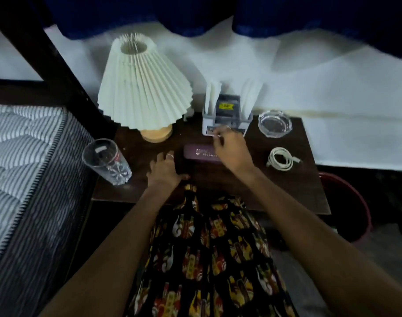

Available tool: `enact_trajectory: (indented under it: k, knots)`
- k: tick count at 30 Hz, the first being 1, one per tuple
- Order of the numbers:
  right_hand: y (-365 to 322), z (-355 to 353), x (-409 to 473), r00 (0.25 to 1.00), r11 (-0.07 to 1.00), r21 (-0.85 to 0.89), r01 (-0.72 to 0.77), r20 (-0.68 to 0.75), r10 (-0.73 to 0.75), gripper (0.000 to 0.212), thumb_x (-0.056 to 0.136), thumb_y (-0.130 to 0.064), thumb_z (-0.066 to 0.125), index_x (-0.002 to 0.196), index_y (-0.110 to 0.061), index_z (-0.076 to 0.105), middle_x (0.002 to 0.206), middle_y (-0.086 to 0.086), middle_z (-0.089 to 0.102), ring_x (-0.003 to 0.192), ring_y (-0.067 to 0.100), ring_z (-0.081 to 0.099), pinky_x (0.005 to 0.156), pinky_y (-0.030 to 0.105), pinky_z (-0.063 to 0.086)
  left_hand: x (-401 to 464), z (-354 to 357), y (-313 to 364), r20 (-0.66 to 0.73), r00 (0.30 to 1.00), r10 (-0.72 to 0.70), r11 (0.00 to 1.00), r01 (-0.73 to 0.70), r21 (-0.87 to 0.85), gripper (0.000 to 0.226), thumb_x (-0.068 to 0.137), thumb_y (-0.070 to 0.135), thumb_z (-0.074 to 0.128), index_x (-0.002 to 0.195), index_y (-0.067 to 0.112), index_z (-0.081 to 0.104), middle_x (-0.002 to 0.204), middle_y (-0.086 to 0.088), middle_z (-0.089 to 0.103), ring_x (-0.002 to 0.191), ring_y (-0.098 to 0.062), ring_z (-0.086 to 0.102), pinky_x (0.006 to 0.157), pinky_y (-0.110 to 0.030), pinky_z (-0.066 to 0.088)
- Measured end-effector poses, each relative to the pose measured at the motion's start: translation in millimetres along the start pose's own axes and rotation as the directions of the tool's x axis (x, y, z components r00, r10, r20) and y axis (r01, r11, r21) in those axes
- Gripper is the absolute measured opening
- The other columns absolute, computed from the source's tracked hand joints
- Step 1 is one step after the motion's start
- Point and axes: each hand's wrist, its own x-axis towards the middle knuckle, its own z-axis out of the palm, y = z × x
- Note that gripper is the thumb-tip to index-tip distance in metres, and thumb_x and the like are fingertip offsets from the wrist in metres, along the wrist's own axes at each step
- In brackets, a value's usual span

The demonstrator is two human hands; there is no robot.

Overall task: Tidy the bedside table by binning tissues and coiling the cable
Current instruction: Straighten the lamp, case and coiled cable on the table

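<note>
Cable (pixel 281 159) lay coiled, light & floppy, best pinched mid-loop; left hand (pixel 164 171) flat, fingers apart; right hand (pixel 229 149) fingers unclear.

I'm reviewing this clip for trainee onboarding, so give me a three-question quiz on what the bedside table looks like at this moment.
1. True or false: the white cable lies in a loose coil on the table.
2. Which object stands nearest the bed-side edge of the table? A) glass ashtray B) drinking glass C) purple case
3. Fill in: the left hand rests flat on the table, while the right hand reaches toward the white ______ behind the purple case.

Key: 1 true; 2 B; 3 holder (the box with paper napkins standing in it).
</note>
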Motion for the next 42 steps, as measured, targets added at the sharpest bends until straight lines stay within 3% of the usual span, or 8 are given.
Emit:
enact_trajectory:
  k: [5, 10, 15, 20, 28, 34, 38, 42]
  knots:
    - [-33.8, 32.8, 33.8, 0.952, 0.97, -0.085, 0.228, 0.229, -0.204, 0.028, 0.092, -0.007, 0.047, 0.115, 0.003, 0.059, 0.121, 0.021, 0.055, 0.11, 0.035, 0.056, 0.098, 0.041, 0.045, 5.6, 11.2, -13.8, 0.123, 0.992, 0.011, 0.996, -0.022, 0.086, 0.094, 0.075, 0.036, 0.078, 0.149, 0.014, 0.024, 0.159, -0.015, 0.013, 0.146, -0.038, 0.01, 0.114, -0.057, 0.023]
    - [-44.6, 66.5, 81.3, 0.927, 0.948, -0.237, 0.212, 0.356, -0.118, 0.038, 0.083, 0.001, 0.047, 0.119, 0.008, 0.053, 0.134, 0.024, 0.047, 0.123, 0.04, 0.045, 0.102, 0.041, 0.043, 9.9, 14.0, -13.5, 0.138, 0.99, 0.003, 0.992, -0.02, 0.125, 0.077, 0.086, 0.025, 0.068, 0.149, 0.017, 0.024, 0.159, -0.012, 0.006, 0.143, -0.044, 0.01, 0.109, -0.061, 0.028]
    - [-40.0, 92.6, 109.6, 0.911, 0.924, -0.34, 0.174, 0.412, -0.02, 0.045, 0.09, -0.005, 0.042, 0.135, 0.002, 0.04, 0.145, 0.022, 0.032, 0.13, 0.039, 0.032, 0.108, 0.043, 0.036, 10.4, 16.0, -11.7, 0.18, 0.983, -0.018, 0.984, -0.014, 0.176, 0.093, 0.076, 0.042, 0.073, 0.149, 0.016, 0.022, 0.158, -0.014, 0.007, 0.142, -0.044, 0.013, 0.109, -0.059, 0.03]
    - [-33.5, 96.3, 117.8, 0.934, 0.894, -0.419, 0.159, 0.357, 0.001, 0.038, 0.094, -0.007, 0.041, 0.13, 0.005, 0.042, 0.137, 0.023, 0.045, 0.126, 0.037, 0.044, 0.102, 0.038, 0.038, 9.9, 16.1, -9.5, 0.185, 0.982, -0.031, 0.987, 0.0, 0.164, 0.091, 0.079, 0.04, 0.07, 0.15, 0.014, 0.02, 0.16, -0.015, 0.005, 0.143, -0.045, 0.009, 0.111, -0.058, 0.029]
    - [-46.8, 86.6, 87.4, 0.953, 0.976, -0.185, 0.118, 0.296, -0.059, 0.033, 0.089, 0.008, 0.037, 0.117, 0.007, 0.054, 0.124, 0.027, 0.053, 0.115, 0.041, 0.051, 0.09, 0.039, 0.044, 10.1, 13.8, -11.8, 0.22, 0.975, -0.036, 0.988, 0.002, 0.156, 0.089, 0.081, 0.038, 0.07, 0.15, 0.016, 0.018, 0.16, -0.014, 0.002, 0.144, -0.045, 0.006, 0.11, -0.06, 0.027]
    - [-29.7, 14.5, 12.0, 0.971, 0.985, -0.053, 0.167, 0.184, -0.155, 0.027, 0.083, 0.005, 0.055, 0.106, -0.001, 0.065, 0.11, 0.021, 0.064, 0.103, 0.034, 0.06, 0.087, 0.036, 0.049, 4.7, 11.7, -4.3, 0.175, 0.984, -0.04, 0.978, 0.002, 0.209, 0.054, 0.097, 0.007, 0.037, 0.149, 0.01, 0.024, 0.158, -0.021, 0.012, 0.141, -0.045, 0.021, 0.114, -0.051, 0.026]
    - [30.0, -51.7, -52.9, 0.975, 0.974, -0.054, 0.222, 0.012, -0.221, 0.017, 0.08, 0.008, 0.056, 0.088, 0.003, 0.069, 0.095, 0.022, 0.07, 0.093, 0.035, 0.066, 0.086, 0.034, 0.043, -7.3, 8.5, 17.0, 0.222, 0.973, -0.066, 0.989, 0.034, 0.143, 0.048, 0.089, 0.032, 0.061, 0.127, 0.005, 0.051, 0.137, -0.019, 0.048, 0.125, -0.037, 0.048, 0.102, -0.043, 0.043]
    - [104.7, -121.8, -99.7, 0.979, 0.985, -0.168, 0.026, -0.196, -0.059, 0.014, 0.077, 0.007, 0.064, 0.088, 0.003, 0.071, 0.094, 0.022, 0.07, 0.095, 0.032, 0.065, 0.085, 0.025, 0.039, -17.4, 12.9, 29.5, 0.298, 0.954, -0.045, 0.99, 0.002, 0.143, 0.068, 0.082, 0.048, 0.067, 0.133, 0.007, 0.049, 0.135, -0.016, 0.052, 0.124, -0.032, 0.051, 0.1, -0.035, 0.043]
